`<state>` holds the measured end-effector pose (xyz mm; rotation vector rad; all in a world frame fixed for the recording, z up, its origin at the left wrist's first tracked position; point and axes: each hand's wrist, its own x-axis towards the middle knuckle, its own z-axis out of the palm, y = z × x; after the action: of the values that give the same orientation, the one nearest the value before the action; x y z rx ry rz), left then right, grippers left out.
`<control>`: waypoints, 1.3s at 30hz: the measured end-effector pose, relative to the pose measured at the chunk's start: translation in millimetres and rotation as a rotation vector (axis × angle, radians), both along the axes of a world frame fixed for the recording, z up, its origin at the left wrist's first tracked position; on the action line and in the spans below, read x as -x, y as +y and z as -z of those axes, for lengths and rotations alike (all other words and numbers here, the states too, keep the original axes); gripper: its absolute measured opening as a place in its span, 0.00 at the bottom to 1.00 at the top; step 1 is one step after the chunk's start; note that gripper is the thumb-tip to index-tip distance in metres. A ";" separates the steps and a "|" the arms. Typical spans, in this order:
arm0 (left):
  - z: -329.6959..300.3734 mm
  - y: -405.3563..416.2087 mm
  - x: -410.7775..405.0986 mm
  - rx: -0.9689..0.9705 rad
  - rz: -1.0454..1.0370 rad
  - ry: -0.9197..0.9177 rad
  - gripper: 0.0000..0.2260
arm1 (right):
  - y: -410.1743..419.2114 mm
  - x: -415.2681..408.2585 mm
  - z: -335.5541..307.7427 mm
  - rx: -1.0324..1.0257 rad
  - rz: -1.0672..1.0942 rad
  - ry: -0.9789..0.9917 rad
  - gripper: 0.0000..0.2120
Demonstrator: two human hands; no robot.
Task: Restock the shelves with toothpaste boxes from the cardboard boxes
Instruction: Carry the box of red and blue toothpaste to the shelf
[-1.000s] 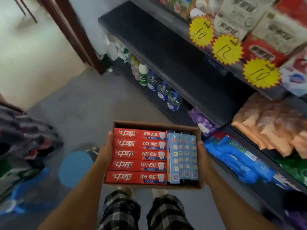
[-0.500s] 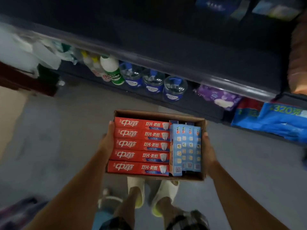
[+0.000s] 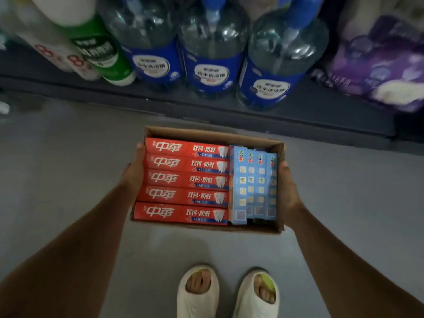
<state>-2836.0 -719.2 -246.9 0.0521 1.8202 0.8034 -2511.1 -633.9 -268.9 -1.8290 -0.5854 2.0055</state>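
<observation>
While both hands carry it over the grey floor (image 3: pixel 68 180), the open brown cardboard box (image 3: pixel 213 134) sits level just in front of the dark bottom shelf (image 3: pixel 160 104), w/ the left hand (image 3: pixel 134 174) clamped on its left wall, thumb along the rim, and the right hand (image 3: pixel 286 191) clasping the right wall; fingers of both go under/behind the carton so can't see them. Inside: five long red toothpaste cartons (image 3: pixel 183 180) lying flat side by side on the left, approx four light-blue upright toothpaste cartons (image 3: pixel 252 187) packed on edge at right. Handling guess: load looks light-to-moderate, thin paperboard, stiff along length but crushable at ends & corners; glossy print prob. a bit slick. The open carton may flex w/out top flaps, so support from below seems wise. Best pick for a red one: pinch across the long sides near mid-length, top row first; blue ones by the exposed top edge, since they're tight together. Hard to tell: whether more layers lie under the red row, exact blue count (rightmost is shaded by the wall), text on the blue packs is blurred. Clear blue-labelled bottles (image 3: pixel 213 53) and purple soft packs (image 3: pixel 378 65) on the shelf are cut off at top; no toothpaste slot visible. White open-toe slippers (image 3: pixel 227 292) below, arms cut by frame edge.
</observation>
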 end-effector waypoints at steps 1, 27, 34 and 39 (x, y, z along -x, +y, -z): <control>10.1 6.7 0.5 -0.013 -0.006 0.016 0.48 | 4.7 2.3 11.6 -0.014 -0.001 -0.008 0.31; -14.4 24.2 -48.1 0.127 0.417 0.577 0.16 | 9.7 -11.4 -20.3 -0.260 -0.741 -0.664 0.19; -141.4 22.3 -107.3 0.130 1.034 0.768 0.12 | -12.1 -21.7 -156.4 -0.345 -1.187 -0.835 0.16; -238.7 19.0 -153.7 0.090 1.375 0.759 0.13 | -33.9 -37.7 -259.6 -0.341 -1.237 -0.824 0.16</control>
<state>-2682.2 -700.1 -8.2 1.5247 1.9016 -0.3563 -2473.4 -667.8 -9.3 -2.2087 -2.5880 1.2795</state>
